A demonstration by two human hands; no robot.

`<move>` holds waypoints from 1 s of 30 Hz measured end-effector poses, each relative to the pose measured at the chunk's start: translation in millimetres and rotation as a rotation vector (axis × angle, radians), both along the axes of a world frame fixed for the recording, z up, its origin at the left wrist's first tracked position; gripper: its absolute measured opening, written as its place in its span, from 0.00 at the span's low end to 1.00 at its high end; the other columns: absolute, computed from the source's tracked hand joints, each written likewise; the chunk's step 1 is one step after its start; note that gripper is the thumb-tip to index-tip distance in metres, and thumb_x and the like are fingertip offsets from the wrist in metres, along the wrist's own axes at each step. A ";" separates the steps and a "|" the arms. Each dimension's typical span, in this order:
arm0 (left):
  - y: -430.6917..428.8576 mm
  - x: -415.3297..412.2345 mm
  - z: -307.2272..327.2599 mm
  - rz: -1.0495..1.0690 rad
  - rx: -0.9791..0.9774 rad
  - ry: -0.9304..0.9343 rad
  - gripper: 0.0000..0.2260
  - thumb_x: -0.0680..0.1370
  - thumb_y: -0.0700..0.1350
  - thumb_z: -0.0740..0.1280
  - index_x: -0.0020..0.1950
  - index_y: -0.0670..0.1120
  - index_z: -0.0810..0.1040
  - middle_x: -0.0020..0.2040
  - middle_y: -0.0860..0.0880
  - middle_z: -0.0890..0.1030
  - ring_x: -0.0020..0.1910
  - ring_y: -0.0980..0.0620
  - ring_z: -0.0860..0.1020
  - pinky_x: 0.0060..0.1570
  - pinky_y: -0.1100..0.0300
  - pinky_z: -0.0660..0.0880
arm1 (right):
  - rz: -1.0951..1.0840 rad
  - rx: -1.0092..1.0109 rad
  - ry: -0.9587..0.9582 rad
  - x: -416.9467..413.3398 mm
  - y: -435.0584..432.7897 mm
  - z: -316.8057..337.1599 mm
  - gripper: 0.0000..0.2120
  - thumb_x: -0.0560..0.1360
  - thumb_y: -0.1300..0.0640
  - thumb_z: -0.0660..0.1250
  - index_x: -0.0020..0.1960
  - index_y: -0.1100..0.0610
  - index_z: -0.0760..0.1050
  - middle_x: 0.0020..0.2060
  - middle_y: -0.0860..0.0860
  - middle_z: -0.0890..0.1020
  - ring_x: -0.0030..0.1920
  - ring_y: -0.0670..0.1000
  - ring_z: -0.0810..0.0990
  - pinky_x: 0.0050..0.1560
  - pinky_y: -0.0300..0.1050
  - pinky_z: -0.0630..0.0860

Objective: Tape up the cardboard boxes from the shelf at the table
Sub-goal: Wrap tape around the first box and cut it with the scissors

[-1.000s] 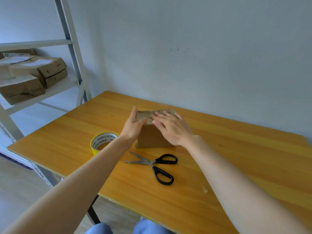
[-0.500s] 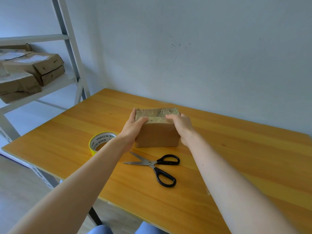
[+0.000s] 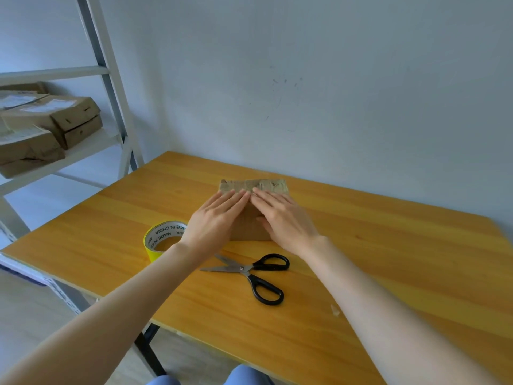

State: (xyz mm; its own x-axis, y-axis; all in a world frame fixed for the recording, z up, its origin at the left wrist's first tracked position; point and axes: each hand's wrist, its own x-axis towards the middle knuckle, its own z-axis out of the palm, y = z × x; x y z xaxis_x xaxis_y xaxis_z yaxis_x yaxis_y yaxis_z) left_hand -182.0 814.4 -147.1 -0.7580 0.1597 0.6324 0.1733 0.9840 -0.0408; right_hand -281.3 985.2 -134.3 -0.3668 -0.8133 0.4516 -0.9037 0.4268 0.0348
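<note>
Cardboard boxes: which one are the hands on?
The small box on the table, under left hand and right hand; the other boxes lie on the shelf.

Worktop (image 3: 388, 245) looks like wood-grain laminate, smooth with a soft sheen, and the cardboard box (image 3: 248, 227) on it is plain matt brown card with a crinkly, slightly glossy strip of tape (image 3: 261, 186) over its top. The tape roll (image 3: 151, 252) is shiny yellow outside with a white papery printed core, and the scissors (image 3: 249, 269) have bare bright metal blades and glossy black plastic handles. The shelf (image 3: 111, 87) looks like matt painted metal, the boxes (image 3: 63, 118) on it are dull brown cardboard with white paper labels, and the wall (image 3: 333, 93) is flat matt paint, a bit scuffed.
</note>
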 end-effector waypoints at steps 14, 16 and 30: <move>48.6 -119.7 5.7 -0.081 0.129 -0.152 0.24 0.75 0.34 0.69 0.70 0.37 0.70 0.68 0.40 0.73 0.71 0.40 0.68 0.68 0.48 0.66 | -0.251 0.043 -0.081 -73.3 66.1 11.7 0.31 0.80 0.64 0.62 0.79 0.57 0.53 0.77 0.53 0.61 0.77 0.52 0.59 0.76 0.43 0.49; 57.0 -144.1 8.5 -0.091 0.150 -0.191 0.24 0.76 0.35 0.67 0.72 0.39 0.68 0.71 0.42 0.71 0.73 0.42 0.65 0.69 0.49 0.66 | -0.301 0.046 -0.084 -89.5 74.7 14.6 0.31 0.80 0.63 0.62 0.79 0.57 0.54 0.77 0.53 0.62 0.77 0.52 0.59 0.76 0.43 0.51; 67.8 -214.2 21.8 -0.189 0.461 -0.212 0.29 0.80 0.51 0.65 0.77 0.48 0.57 0.77 0.50 0.60 0.74 0.52 0.62 0.63 0.57 0.70 | -0.505 0.097 -0.197 -144.5 82.2 42.3 0.32 0.81 0.46 0.60 0.80 0.54 0.51 0.77 0.51 0.61 0.75 0.52 0.61 0.75 0.47 0.55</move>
State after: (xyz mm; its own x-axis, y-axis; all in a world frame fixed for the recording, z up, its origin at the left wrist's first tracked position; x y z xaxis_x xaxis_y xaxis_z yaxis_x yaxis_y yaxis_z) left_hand -396.2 882.2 -125.4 -0.8617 0.0480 0.5051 0.3066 0.8425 0.4429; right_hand -425.8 1067.4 -92.0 -0.7923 -0.5489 0.2664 -0.5807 0.8124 -0.0532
